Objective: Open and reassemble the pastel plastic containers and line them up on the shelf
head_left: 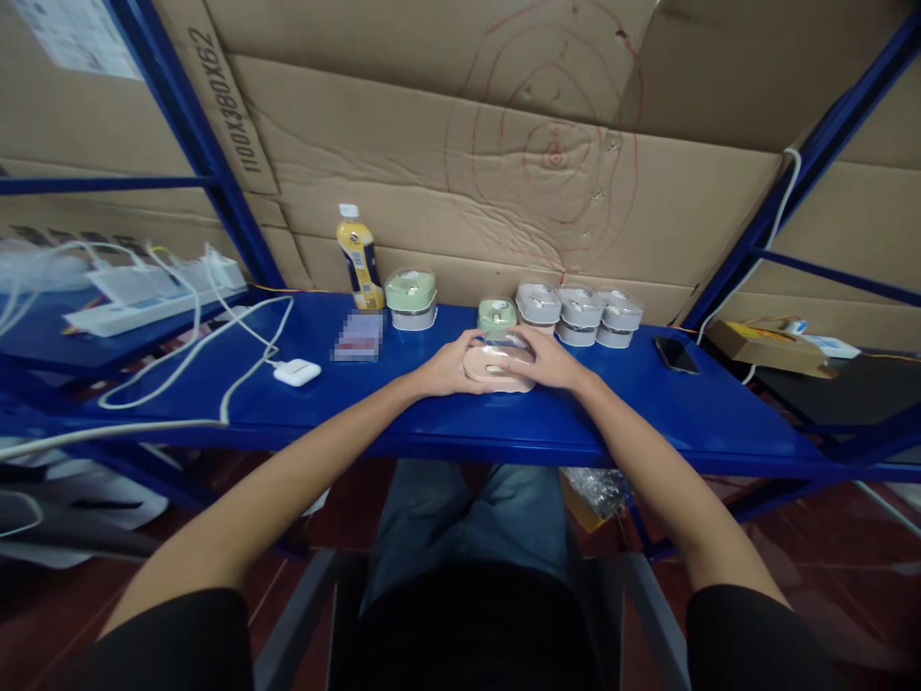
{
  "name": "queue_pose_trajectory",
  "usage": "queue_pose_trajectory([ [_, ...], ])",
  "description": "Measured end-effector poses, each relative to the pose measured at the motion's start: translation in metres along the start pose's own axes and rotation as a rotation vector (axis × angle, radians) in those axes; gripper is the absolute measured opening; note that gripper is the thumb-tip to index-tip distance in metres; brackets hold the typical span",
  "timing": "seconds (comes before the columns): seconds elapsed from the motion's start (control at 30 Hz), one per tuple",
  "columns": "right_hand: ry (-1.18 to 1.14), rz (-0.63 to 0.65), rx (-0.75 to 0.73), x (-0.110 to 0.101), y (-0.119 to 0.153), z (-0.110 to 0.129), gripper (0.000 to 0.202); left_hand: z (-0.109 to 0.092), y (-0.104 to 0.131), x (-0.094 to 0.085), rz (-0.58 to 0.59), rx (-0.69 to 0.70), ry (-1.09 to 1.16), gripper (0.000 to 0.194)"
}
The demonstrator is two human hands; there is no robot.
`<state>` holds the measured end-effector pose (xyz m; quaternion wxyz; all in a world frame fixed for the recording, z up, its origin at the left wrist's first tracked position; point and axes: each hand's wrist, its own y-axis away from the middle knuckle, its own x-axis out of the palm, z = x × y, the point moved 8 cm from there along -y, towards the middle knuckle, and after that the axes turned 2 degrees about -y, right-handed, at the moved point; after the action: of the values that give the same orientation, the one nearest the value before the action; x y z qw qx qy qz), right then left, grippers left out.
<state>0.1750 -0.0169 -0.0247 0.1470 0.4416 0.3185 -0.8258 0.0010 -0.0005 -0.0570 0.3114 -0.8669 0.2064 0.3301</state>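
A small pinkish-beige box (481,363) with rounded corners and a shiny clear wrapper or cover sits near the front of the blue table. My left hand (447,369) wraps its left side, while my right hand (553,361) grips the right side with fingers across the top. Just behind it stands a green-lidded box (497,314) of similar shape, partly covered by my hands. To the right are several grey-lidded boxes (579,309) in a row. Further left, another green-lidded box (411,293) rests on a grey one.
A yellow bottle (359,259) stands at the back, beside a blurred-out packet (359,336). White cables (237,369) and a white earphone case (297,371) lie left. A phone (675,354) is on the right. Blue shelf posts (194,125) and a cardboard wall (403,134) enclose the table.
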Motion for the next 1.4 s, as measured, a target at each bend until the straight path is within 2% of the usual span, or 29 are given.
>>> queue_pose_trajectory([
  [0.07, -0.049, -0.022, 0.052, -0.012, 0.004, -0.014, 0.073, -0.003, 0.005, -0.004, -0.024, 0.028, -0.074, 0.105],
  [0.2, -0.057, 0.017, 0.256, -0.034, 0.016, -0.05, 0.069, -0.015, 0.014, -0.004, 0.032, 0.137, -0.189, 0.06],
  [0.27, -0.036, 0.042, 0.342, -0.042, 0.022, -0.064, 0.073, -0.018, 0.015, -0.003, 0.057, 0.149, -0.205, 0.048],
  [0.37, 0.006, 0.086, 0.414, -0.047, 0.027, -0.078, 0.072, -0.018, 0.014, -0.008, 0.03, 0.13, -0.202, 0.043],
  [0.47, 0.065, 0.14, 0.45, -0.045, 0.028, -0.087, 0.079, -0.008, 0.013, -0.021, -0.053, 0.077, -0.195, 0.046],
  [0.7, 0.103, 0.205, 0.477, -0.038, 0.027, -0.099, 0.095, 0.042, 0.016, -0.055, -0.201, -0.186, -0.268, 0.052],
  [0.83, 0.097, 0.241, 0.479, -0.041, 0.028, -0.094, 0.096, 0.055, 0.02, -0.058, -0.217, -0.276, -0.286, 0.05],
  [0.9, 0.113, 0.242, 0.481, -0.045, 0.03, -0.091, 0.092, 0.048, 0.019, -0.058, -0.235, -0.236, -0.268, 0.05],
  [0.97, 0.131, 0.221, 0.479, -0.051, 0.03, -0.088, 0.086, 0.034, 0.018, -0.057, -0.254, -0.142, -0.242, 0.052],
  [1.07, 0.116, 0.092, 0.439, -0.065, 0.028, -0.08, 0.08, 0.009, 0.018, -0.048, -0.242, -0.009, -0.206, 0.062],
  [1.17, 0.019, -0.087, 0.286, -0.075, 0.021, -0.06, 0.076, -0.005, 0.017, -0.034, -0.19, 0.02, -0.16, 0.083],
  [1.23, -0.1, -0.116, 0.138, -0.068, 0.012, -0.04, 0.076, -0.008, 0.016, -0.024, -0.142, 0.029, -0.139, 0.09],
  [1.33, -0.219, -0.022, -0.041, -0.04, -0.003, -0.01, 0.08, -0.009, 0.014, -0.017, -0.119, 0.04, -0.114, 0.094],
  [1.4, -0.189, 0.037, -0.1, -0.02, -0.013, 0.004, 0.081, -0.008, 0.014, -0.018, -0.128, 0.026, -0.091, 0.097],
])
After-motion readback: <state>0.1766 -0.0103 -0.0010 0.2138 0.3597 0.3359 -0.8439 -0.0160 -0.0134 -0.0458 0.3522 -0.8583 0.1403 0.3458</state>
